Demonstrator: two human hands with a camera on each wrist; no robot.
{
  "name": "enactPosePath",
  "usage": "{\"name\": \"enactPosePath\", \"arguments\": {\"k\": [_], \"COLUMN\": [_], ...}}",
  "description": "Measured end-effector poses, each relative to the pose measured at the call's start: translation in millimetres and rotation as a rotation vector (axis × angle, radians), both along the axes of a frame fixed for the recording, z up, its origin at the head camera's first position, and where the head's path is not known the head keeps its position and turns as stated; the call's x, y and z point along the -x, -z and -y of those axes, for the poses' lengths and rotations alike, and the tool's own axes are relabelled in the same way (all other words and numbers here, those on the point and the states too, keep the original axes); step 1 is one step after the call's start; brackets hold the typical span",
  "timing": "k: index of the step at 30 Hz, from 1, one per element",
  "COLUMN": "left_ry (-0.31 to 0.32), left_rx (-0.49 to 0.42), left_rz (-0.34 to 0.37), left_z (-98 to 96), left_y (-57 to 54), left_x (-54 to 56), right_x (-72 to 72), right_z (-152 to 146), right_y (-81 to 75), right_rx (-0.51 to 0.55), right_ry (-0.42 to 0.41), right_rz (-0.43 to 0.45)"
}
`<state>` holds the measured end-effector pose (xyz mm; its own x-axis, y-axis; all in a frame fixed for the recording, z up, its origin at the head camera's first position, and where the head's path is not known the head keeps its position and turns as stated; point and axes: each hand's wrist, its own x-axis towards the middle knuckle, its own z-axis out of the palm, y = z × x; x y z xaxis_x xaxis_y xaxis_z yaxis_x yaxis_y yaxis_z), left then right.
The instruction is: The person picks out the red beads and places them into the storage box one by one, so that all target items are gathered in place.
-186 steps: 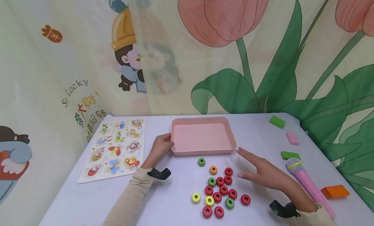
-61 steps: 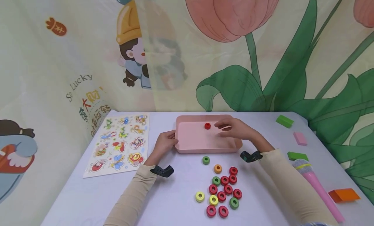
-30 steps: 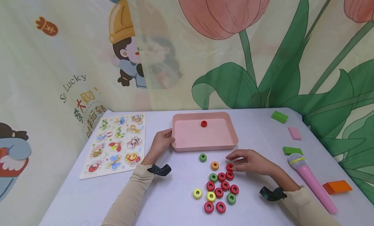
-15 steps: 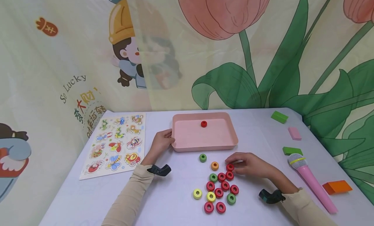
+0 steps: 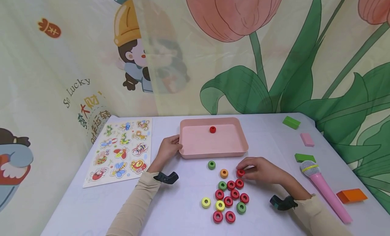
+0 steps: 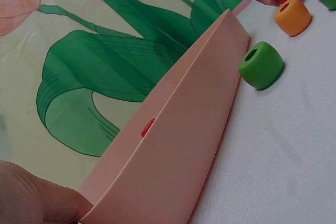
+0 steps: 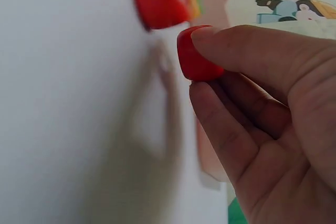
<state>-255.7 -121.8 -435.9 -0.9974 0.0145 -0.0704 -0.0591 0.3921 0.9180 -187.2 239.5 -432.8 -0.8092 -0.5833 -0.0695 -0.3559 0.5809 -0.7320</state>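
Red bead point(image 7: 197, 59) sits pinched between the thumb and fingertips of the right hand point(image 5: 262, 170), near the close right corner of the pink tray point(image 5: 213, 154). The thumb covers part of it, and I can't make out its hole from the right wrist. Up there, loose red beads point(image 7: 160, 1) blur and run off the top edge. The left hand point(image 5: 167, 149) grips the tray's left end, most fingers hidden.

The left sleeve point(image 5: 134, 202), bottom left of centre, and right sleeve point(image 5: 320, 216), lower right, are beige, creased. Beside each sits a black, bent wrist device point(image 5: 166, 178).
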Motion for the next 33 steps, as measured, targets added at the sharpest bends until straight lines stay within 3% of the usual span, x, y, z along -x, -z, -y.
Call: {"name": "enactPosePath", "arguments": {"k": [4, 10, 16, 22, 25, 31, 33], "left_ry": [-0.003, -0.005, 0.008, 0.006, 0.008, 0.010, 0.007], "left_rx": [0.003, -0.007, -0.019, -0.035, -0.034, -0.054, -0.056], "left_rz": [-0.001, 0.007, -0.028, -0.022, -0.023, -0.001, 0.000], "left_z": [-0.1, 0.6, -0.1, 0.7, 0.7, -0.4, 0.5], "left_y": [1.7, 1.5, -2.4, 0.5, 1.4, 1.8, 2.2], "left_x": [1.8, 2.2, -1.7, 1.9, 3.6, 3.0, 2.9], "right_x": [8.0, 31.3, 65.2, 104.8, 122.4, 144.9, 152.9], "right_z": [-1.5, 4.6, 20.1, 49.2, 63.9, 90.6, 98.9], "right_y": [-9.1, -23.2, -39.5, -55.1, -54.8, -46.8, -43.9], "right_rx": [-0.002, 0.047, 0.071, 0.112, 0.119, -0.007, 0.008], "right_ry": [0.002, -0.026, -0.046, -0.073, -0.080, -0.057, -0.080], "right_rz": [-0.036, -0.044, -0.064, -0.057, -0.031, -0.057, -0.031]}}
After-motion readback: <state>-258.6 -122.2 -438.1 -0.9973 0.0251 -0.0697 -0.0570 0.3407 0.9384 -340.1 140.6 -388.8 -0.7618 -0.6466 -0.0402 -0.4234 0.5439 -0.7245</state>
